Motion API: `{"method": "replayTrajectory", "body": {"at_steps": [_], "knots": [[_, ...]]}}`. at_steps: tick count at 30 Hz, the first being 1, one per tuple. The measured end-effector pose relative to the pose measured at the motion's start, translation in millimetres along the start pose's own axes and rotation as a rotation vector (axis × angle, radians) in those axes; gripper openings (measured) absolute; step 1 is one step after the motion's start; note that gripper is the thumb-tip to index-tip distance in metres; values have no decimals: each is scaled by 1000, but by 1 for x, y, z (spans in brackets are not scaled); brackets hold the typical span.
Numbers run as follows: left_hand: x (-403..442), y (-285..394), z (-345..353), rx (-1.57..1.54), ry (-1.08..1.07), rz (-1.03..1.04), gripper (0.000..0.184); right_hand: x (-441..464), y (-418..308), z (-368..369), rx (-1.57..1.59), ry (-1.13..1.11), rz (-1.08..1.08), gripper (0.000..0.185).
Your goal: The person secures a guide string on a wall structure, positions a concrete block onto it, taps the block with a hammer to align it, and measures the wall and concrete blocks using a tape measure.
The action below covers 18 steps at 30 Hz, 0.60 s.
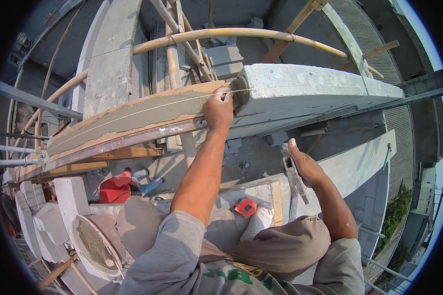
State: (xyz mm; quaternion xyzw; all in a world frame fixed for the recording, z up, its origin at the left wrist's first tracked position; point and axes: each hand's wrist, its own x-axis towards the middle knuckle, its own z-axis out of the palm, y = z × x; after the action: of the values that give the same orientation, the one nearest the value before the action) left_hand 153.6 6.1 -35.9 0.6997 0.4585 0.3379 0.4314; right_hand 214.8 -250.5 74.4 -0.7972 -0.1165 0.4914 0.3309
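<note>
My left hand [218, 109] is closed at the end of a mortar bed [147, 111], its fingers against the taut string line [108, 114]; whether it grips the string or something small is hidden. Just right of the fingers, dark wet mortar [241, 93] coats the end of a pale lightweight block [300, 78]. Lower right, my right hand [307, 167] is closed round a short grey slotted metal tool [294, 178], possibly a small spirit level, tilted downward. A red tape measure [245, 207] lies below, between my knees.
Wooden formwork boards [133, 135] flank the mortar. A bamboo pole [231, 33] crosses beyond the wall. At lower left stand a mortar bucket [97, 246] and stacked blocks [49, 223]. A person in a red top [115, 187] is lower down, beneath the wall.
</note>
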Motion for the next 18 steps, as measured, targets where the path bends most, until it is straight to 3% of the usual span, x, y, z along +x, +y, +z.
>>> {"method": "replayTrajectory", "body": {"at_steps": [2, 5, 7, 9, 12, 15, 16, 18], "knots": [[-3, 0, -4, 31, -16, 0, 18, -9, -4, -2, 218, -115, -67, 76], [-3, 0, -7, 64, 2, 34, 18, -28, -10, 4, 9, -280, -258, 68], [-1, -3, -6, 58, 21, 11, 19, -30, -3, 14, -11, -218, -40, 59], [-3, -1, -8, 70, 16, -3, 18, -21, 12, 25, -344, -115, -348, 52], [-4, -1, -9, 28, 66, -5, 19, -20, -10, 24, -438, -211, -367, 44], [-5, 0, -11, 42, 52, -25, 18, -23, -46, 29, -189, -317, -368, 39], [-4, 1, -12, 60, 49, -29, 18, -15, -37, 30, -317, -251, -509, 40], [-5, 2, -12, 92, 53, -38, 18, -9, -33, 33, -433, -156, -467, 36]]}}
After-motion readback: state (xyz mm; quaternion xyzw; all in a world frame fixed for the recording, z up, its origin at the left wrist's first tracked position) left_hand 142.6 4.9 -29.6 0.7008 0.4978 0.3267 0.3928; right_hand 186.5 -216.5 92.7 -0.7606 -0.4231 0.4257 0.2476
